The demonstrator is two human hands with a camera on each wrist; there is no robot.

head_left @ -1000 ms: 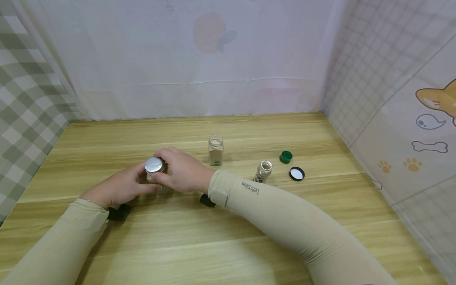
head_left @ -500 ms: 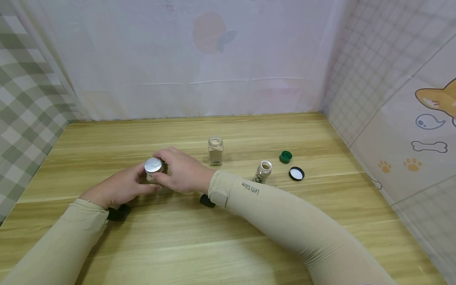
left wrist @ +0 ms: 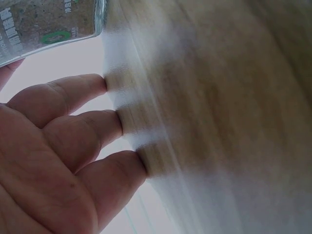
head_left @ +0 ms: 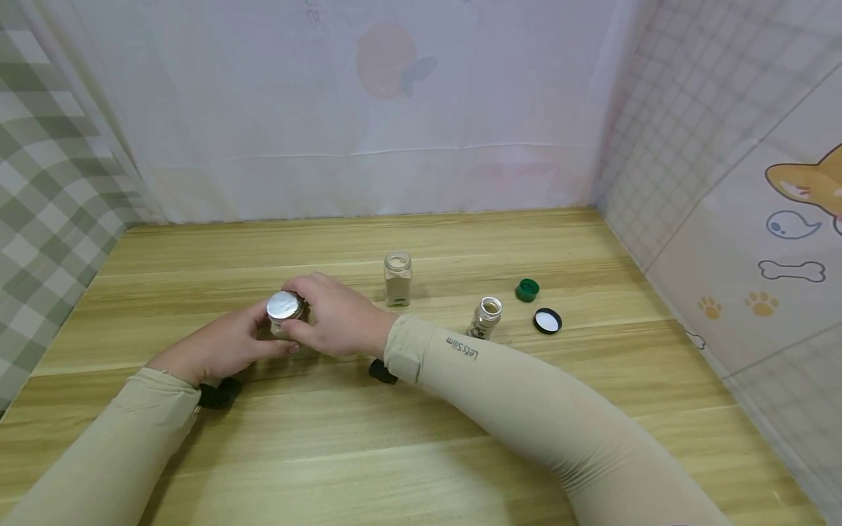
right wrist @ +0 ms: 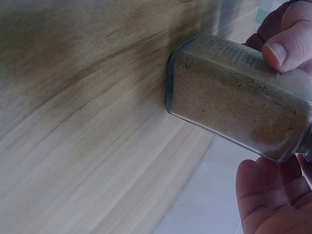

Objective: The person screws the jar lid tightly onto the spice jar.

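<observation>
A clear square-sided seasoning jar [right wrist: 234, 100] full of speckled brown powder stands upright on the table, its mouth covered by a silver foil seal [head_left: 283, 304]. From the left, my left hand [head_left: 226, 342] grips the jar; a thumb presses its side in the right wrist view. Three left-hand fingers [left wrist: 92, 124] rest their tips on the wood, apart from the glass. My right hand [head_left: 342, 314] curls round the jar's top, thumb in front and fingers behind. Its palm side shows beside the neck in the right wrist view. What its fingertips do at the seal is partly hidden.
An uncapped square jar [head_left: 397, 281] of pale powder stands behind the hands. Right of it are an uncapped small bottle [head_left: 485, 318], partly behind the right sleeve, a green cap [head_left: 528, 290] and a black lid [head_left: 547, 321] with white lining. Fabric walls border the wooden table [head_left: 342, 453].
</observation>
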